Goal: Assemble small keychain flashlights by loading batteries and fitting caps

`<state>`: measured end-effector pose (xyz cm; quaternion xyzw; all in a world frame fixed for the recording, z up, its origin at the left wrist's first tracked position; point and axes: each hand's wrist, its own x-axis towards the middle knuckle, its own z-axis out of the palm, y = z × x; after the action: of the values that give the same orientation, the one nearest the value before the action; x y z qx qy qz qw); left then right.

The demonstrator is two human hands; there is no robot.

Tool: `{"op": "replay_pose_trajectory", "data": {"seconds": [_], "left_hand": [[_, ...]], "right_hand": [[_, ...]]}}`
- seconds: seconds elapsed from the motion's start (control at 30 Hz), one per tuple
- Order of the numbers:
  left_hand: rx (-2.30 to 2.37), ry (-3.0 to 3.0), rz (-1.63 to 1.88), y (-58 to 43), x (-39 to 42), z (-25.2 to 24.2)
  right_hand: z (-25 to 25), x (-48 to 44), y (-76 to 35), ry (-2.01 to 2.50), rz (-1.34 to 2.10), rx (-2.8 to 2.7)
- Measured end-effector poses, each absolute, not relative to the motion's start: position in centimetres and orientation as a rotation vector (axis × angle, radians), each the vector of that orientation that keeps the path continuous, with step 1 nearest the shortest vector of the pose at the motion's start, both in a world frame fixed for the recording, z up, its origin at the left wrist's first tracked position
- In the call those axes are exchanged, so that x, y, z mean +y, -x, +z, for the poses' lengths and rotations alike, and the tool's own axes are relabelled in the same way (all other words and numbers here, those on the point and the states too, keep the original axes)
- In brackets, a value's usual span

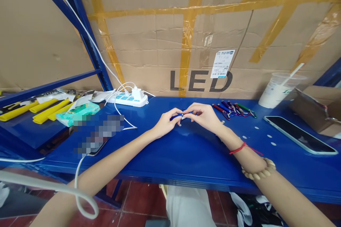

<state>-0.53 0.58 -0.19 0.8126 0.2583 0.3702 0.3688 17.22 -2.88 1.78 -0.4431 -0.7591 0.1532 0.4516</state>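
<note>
Over one shiny blue metal counter (170,158), the left hand (165,123) and right hand (204,116) pinch a thin blue stick (176,116), maybe metal, that looks unfinished.

Phone (301,135), cup (275,93) on blue table (176,156)

Held piece (176,117): blue
Clip-ended pieces (233,109): red, blue, dark purple, green
Bench (160,159): deep blue
Cardboard (149,53): brown, crossed by amber tape (188,35), black lettering (173,81)
Power strip (128,102): white with pale-blue patches
Cord bracelet (238,149): red
Bead bracelet (262,174): beige
Right-hand phone (301,135): black screen, pale mint edge
Floor (141,198): dark red tiles, pale joint lines
</note>
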Motion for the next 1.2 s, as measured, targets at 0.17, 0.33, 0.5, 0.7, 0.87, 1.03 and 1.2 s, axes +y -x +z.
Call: {"op": "replay_pose_trajectory", "data": {"seconds": [0.17, 0.33, 0.5, 0.7, 0.87, 1.03, 1.2], "left_hand": [[0.576, -2.026, 0.871, 0.6, 0.3, -0.4], [0.560, -2.116, 0.839, 0.9, -0.1, 0.2], [0.686, -2.175, 0.829, 0.9, -0.4, 0.2], [0.748, -2.051, 0.870, 0.0, -0.8, -0.6], [0.728, -1.883, 0.867, -0.5, -0.6, -0.6], [0.736, -1.748, 0.896, -0.4, -0.2, -0.4], [0.761, -1.821, 0.929, -0.2, 0.0, -0.6]], "right_hand": [[1.7, -2.9, -17.8, 1.054, 0.336, -1.886], [1.4, -2.9, -17.7, 1.003, 0.363, -1.880], [1.1, -2.7, -17.5, 1.123, 0.397, -1.885], [1.0, -2.5, -17.3, 1.282, 0.311, -1.860], [1.7, -2.2, -18.0, 1.386, 0.289, -1.749], [3.0, -2.3, -20.6, 1.727, -0.046, -1.691], [3.5, -2.5, -22.0, 2.115, -0.159, -1.788]]}}
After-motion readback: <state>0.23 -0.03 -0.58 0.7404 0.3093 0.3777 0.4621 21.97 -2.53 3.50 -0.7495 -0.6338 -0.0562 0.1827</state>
